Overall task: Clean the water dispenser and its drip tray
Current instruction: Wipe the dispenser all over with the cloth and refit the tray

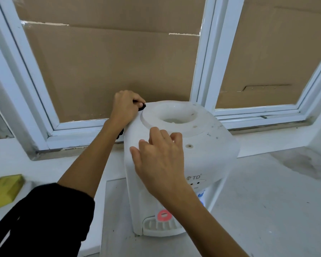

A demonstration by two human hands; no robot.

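Judging progress from low in the frame upward. Drip tray point(161, 228), bottom centre at the dispenser's foot: still seated in place, slots greyish, a pink ring point(164, 215) lying at its back edge. No cloth near it; tray looks not yet tackled.

Right hand point(160, 162), mid-frame: fingers loosely bent, resting on the front-left shoulder of the water dispenser point(182, 145), holding nothing. Reads as bracing the unit.

Dispenser stands centre frame on a pale counter point(267, 201), no bottle fitted. Dark specks and brownish spots show across the right side of the top and around the bottle well point(176, 114). That area still needs wiping.

Left hand point(125, 108), above and left of centre: fingers curled round a dark cloth point(142, 107), pressed at the rear-left edge of the top. Most of the cloth is hidden under the hand.

Estimate: early stage. Top left rear under work; right top, front panel, taps and tray remain.

Yellow sponge point(5, 191) at the left edge, well apart. Cardboard-covered window point(119, 62) behind.
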